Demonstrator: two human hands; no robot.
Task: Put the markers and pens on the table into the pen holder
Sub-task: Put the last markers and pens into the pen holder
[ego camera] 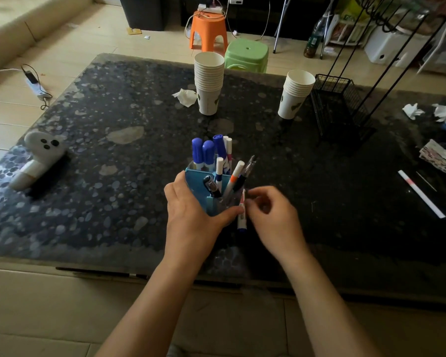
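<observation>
A blue pen holder stands near the table's front edge, filled with several blue-capped markers, white pens and a clear pen. My left hand wraps around the holder's near side. My right hand pinches a white marker with a blue end, held upright just to the right of the holder, its lower tip close to the table. A long white pen lies on the table at the far right.
Two stacks of paper cups stand at the back of the dark stone table. A black wire rack is at the back right, crumpled tissues beyond it. A white ghost-shaped object lies at left.
</observation>
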